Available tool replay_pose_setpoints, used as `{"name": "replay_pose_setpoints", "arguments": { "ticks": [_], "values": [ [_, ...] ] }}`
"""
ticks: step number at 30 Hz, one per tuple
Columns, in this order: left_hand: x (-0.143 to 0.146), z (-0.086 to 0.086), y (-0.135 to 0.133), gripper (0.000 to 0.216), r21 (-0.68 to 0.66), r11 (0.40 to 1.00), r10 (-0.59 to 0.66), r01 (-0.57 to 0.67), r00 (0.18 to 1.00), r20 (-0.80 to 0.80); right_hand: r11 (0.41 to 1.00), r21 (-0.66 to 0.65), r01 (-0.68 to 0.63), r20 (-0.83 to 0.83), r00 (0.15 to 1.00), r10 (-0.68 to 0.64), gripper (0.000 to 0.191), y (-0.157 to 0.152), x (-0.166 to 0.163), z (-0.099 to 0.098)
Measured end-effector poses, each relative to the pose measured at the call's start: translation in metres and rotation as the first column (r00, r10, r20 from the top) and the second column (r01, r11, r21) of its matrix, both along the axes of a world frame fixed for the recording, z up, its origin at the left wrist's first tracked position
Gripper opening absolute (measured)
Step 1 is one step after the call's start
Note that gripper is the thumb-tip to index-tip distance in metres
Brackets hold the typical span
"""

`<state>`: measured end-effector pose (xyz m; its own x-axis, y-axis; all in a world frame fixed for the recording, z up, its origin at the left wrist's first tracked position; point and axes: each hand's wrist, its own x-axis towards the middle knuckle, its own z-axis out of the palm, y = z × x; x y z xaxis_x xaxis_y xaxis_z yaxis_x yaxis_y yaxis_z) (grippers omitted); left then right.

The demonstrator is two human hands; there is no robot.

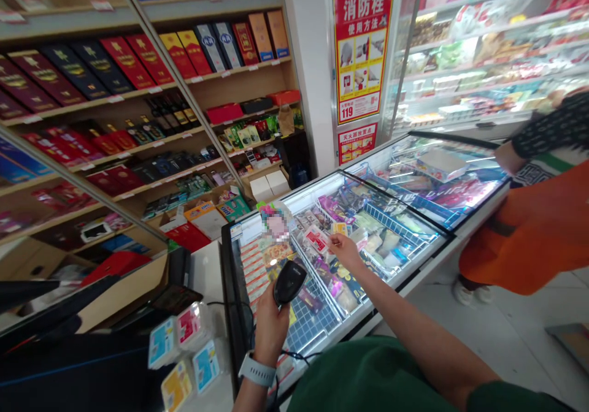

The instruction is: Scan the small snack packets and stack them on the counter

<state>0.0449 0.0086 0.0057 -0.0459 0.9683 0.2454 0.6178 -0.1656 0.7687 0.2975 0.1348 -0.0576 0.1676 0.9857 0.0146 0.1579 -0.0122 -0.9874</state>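
My left hand (270, 321) is wrapped around a black handheld barcode scanner (289, 282), its head pointing up. A light watch band (257, 370) circles that wrist. Out over the freezer, my right hand (344, 249) pinches a small package with a red and white label (316, 239) by its near edge. A small yellow-labelled pack (339, 228) shows just beyond those fingers; whether I hold it too is unclear. Below both hands is the glass-topped chest freezer (453, 236), with frozen packs in wire baskets. On its left end lies a bag with a blurred patch (276, 222).
Several clear tubs with coloured labels (177, 387) stand on the counter (209, 271) at lower left. The scanner's cable (294, 355) runs beside my left wrist. A person in an orange apron (529, 234) stands at the freezer's right. Shelves with boxed bottles (110, 65) line the left.
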Motion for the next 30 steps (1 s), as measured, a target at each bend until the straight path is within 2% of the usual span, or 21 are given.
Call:
{"name": "replay_pose_setpoints", "arguments": {
  "ticks": [13, 25, 30],
  "values": [
    [-0.013, -0.007, 0.0, 0.051, -0.022, 1.0, 0.011, -0.011, 1.0, 0.006, 0.999, -0.041, 0.018, 0.058, 0.998, -0.015, 0.011, -0.016, -0.01, 0.024],
    [-0.008, -0.003, -0.004, 0.048, 0.005, 1.0, 0.003, -0.003, 1.0, 0.005, 0.999, -0.017, 0.042, 0.039, 0.998, -0.041, 0.015, -0.016, -0.016, 0.002],
    [-0.006, -0.005, -0.004, 0.05, -0.012, 0.999, 0.034, -0.034, 0.999, 0.019, 0.998, -0.027, 0.055, 0.035, 0.998, -0.054, 0.016, -0.018, -0.017, 0.002]
  ]
}}
